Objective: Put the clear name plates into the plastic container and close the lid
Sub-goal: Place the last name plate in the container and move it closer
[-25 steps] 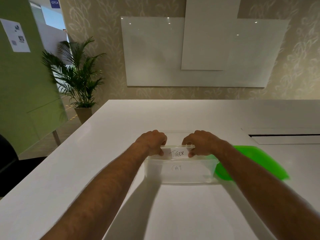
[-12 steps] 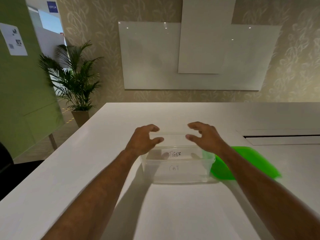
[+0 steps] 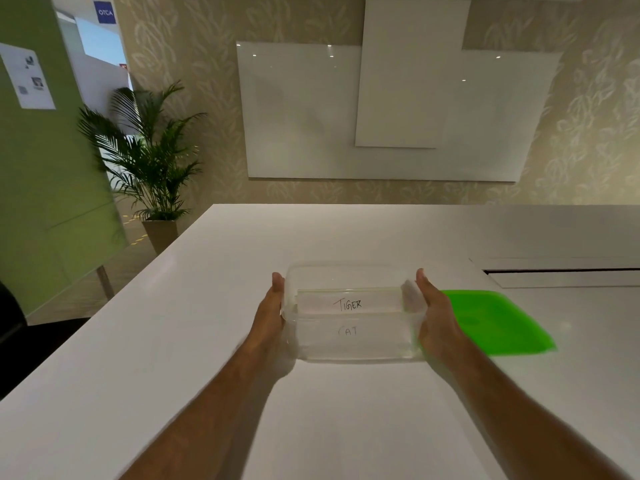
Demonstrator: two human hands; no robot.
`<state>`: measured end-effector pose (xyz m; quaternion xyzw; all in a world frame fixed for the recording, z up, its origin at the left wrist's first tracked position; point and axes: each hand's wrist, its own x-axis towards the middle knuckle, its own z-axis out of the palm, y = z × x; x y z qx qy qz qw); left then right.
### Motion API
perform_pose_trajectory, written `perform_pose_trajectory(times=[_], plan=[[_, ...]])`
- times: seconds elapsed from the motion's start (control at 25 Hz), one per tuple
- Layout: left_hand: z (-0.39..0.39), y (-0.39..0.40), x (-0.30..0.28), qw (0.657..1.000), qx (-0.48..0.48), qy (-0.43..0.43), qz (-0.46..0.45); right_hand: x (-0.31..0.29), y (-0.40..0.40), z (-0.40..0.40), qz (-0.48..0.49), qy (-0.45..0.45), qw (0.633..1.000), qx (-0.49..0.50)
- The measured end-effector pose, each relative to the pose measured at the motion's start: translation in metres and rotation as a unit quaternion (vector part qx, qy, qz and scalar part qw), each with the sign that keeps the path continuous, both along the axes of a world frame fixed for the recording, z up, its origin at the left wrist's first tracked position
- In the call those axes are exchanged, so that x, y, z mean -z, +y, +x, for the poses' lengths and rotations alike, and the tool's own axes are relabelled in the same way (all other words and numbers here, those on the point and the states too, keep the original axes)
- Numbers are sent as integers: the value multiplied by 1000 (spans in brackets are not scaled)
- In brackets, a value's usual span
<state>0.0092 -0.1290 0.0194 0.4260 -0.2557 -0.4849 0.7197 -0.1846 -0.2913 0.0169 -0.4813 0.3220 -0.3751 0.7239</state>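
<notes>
A clear plastic container stands on the white table, its top uncovered. Inside it a clear name plate marked TIGER stands upright, and a second clear name plate marked CAT shows through the near wall. My left hand presses flat against the container's left side. Against its right side rests my right hand, fingers reaching over the rim. The green lid lies flat on the table just right of the container, partly behind my right hand.
The white table stretches wide around the container. A cable slot is set into the table at the back right. A potted palm stands on the floor past the table's left edge.
Both hands let go of the TIGER name plate inside the container, lifted above it with fingers spread, then came down to grip the container's left and right sides.
</notes>
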Motion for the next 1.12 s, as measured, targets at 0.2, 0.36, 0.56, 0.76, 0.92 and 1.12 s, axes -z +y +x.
perform_pose_trajectory(times=[0.2,0.36,0.56,0.76,0.92,1.12], plan=[[-10,-2,1,999,3,33,21,5,7,4,-4,-28,999,27],[-11,8,-1,999,-22,30,29,0,25,6,11,-41,999,23],[-26,44,-12,997,-58,43,42,-1,56,6,34,-56,998,19],[-34,86,-10,993,-96,57,48,-2,93,1,34,-77,996,3],[-45,119,-10,991,-112,50,51,1,127,-9,32,-78,996,4],[-48,155,-3,992,-108,46,37,2,164,-18,50,-58,997,-19]])
